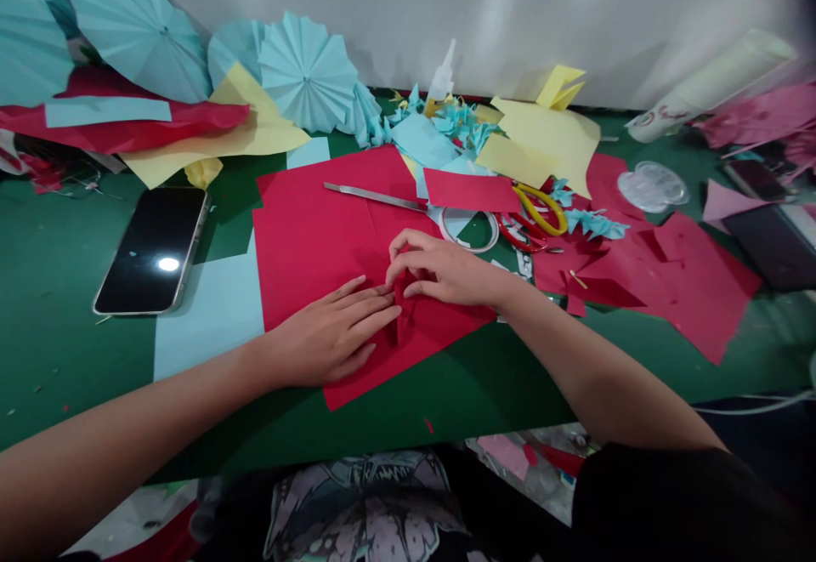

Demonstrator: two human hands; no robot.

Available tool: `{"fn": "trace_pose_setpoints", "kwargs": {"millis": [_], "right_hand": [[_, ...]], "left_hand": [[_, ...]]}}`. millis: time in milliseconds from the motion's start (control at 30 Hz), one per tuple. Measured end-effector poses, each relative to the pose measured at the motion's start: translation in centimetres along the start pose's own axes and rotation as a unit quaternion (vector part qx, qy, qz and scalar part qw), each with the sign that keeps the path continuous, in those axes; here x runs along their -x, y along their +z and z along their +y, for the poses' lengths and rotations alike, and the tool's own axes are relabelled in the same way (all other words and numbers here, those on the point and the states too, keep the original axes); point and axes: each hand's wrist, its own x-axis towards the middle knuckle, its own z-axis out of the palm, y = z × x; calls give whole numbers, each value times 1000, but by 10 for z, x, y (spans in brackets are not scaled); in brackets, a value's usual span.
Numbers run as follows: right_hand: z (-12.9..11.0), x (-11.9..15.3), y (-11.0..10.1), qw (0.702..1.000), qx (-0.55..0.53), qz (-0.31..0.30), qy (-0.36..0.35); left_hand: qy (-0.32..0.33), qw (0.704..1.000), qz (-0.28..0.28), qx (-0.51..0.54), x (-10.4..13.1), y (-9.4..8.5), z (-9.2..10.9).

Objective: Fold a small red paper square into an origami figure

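Large red paper sheets point(306, 239) lie on the green table in front of me. My left hand point(337, 331) rests flat on them, fingers stretched to the right, their tips against a small folded red piece point(399, 311). My right hand point(437, 271) is bent over this piece from the right, thumb and fingers curled and pinching its upper end. The piece stands partly raised from the sheets, and its shape is partly hidden by my fingers. A silver craft knife point(376, 196) lies on the red paper beyond my hands.
A phone point(153, 252) and light blue paper point(210, 315) lie left. Beyond my right hand are a tape roll point(470, 230), yellow-handled scissors point(541, 209) and red scissors. Red scraps point(676, 273) lie right. Blue pleated fans point(309, 77) and a glue bottle point(442, 82) stand at the back.
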Motion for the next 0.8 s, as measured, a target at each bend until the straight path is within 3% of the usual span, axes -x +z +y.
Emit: {"fn": "trace_pose_setpoints", "kwargs": {"millis": [800], "right_hand": [[-2, -2, 2, 994, -41, 24, 96]], "left_hand": [[-16, 1000, 22, 0, -2, -2, 1]]}}
